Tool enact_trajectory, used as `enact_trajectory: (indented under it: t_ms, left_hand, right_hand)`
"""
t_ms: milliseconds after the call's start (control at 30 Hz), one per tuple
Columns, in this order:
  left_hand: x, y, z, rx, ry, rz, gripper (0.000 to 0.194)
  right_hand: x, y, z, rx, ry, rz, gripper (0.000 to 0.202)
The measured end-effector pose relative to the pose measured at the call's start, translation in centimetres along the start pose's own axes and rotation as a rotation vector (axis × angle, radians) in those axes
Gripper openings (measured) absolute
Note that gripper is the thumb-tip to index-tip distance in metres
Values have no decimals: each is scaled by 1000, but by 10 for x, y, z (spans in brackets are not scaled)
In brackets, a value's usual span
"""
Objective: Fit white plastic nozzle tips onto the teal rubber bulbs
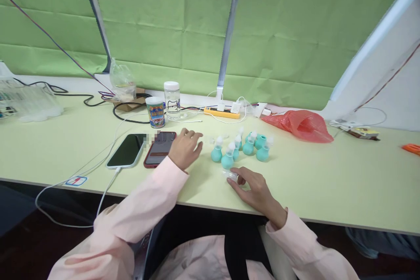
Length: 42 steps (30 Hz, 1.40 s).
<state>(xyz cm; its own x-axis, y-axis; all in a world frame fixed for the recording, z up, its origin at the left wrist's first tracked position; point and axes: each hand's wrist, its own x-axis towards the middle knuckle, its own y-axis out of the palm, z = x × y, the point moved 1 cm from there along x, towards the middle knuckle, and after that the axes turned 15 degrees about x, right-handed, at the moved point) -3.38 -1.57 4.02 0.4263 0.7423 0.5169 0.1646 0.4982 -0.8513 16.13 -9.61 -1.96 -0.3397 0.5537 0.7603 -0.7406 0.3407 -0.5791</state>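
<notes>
Pink shirt (197, 258) foremost; clear plastic piece (229, 175) pinched by right hand (257, 188), light grip advised; left hand (184, 148), ten o'clock, empty, fingers parted; teal bulbs (227, 161), one o'clock.

The bench (311, 175) looks smooth and faintly satiny, the teal bulbs (227, 161) matt and rubbery with translucent plastic tips (231, 146) — the red bag (300, 126) is thin, crinkled, shiny plastic, the dark phone screen (127, 150) glossy, the pink sleeves (144, 201) soft matt cloth — and the green covering (203, 30) creased.

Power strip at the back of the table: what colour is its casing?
Yellow; head view.
</notes>
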Motion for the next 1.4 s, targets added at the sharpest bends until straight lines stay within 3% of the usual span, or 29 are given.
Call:
enact_trajectory:
  t_ms: [100, 267, 467, 567, 733, 867, 967, 1033, 1133, 1233, 1267, 1300, 1400]
  left_hand:
    - [5, 9, 21, 187, 57, 160, 35]
    - [4, 24, 26, 242, 185, 382, 38]
    - [3, 16, 8, 184, 179, 288, 37]
    - [-4, 7, -14, -79, 277, 246, 37]
    - [-14, 9, -43, -540, 452, 321, 37]
    - [-15, 21, -47, -707, 403, 371, 33]
    - [-15, 28, -47, -666, 312, 344, 29]
    - [-14, 30, -48, -570, 252, 277, 26]
    - [-15, 33, -49, -372, 229, 215, 24]
    - [-16, 35, -53, -211, 259, 238, 23]
    - [-17, 36, -54, -170, 270, 248, 23]
    - [-17, 36, -55, -134, 274, 252, 22]
    - [-17, 35, -56, -56, 265, 249, 20]
  right_hand:
    - [-1, 1, -1, -12, -4, 27, 20]
    - [-2, 1, 0, -21, 10, 58, 19]
    - [-2, 3, -1, -48, 63, 93, 18]
    - [-1, 2, -1, -40, 56, 71, 18]
    - [-1, 0, -3, -18, 6, 56, 25]
    - [-1, 0, -3, -5, 13, 78, 27]
    - [2, -8, 3, 0, 9, 55, 32]
    - [5, -23, 3, -43, -6, -44, 39]
    - [12, -60, -23, -170, -19, -340, 38]
    - [20, -100, -82, -234, 81, -569, 26]
    - [22, -110, -105, -205, 179, -551, 25]
    - [24, -118, -127, -142, 303, -453, 24]
    - [23, -125, -175, 17, 509, -40, 40]
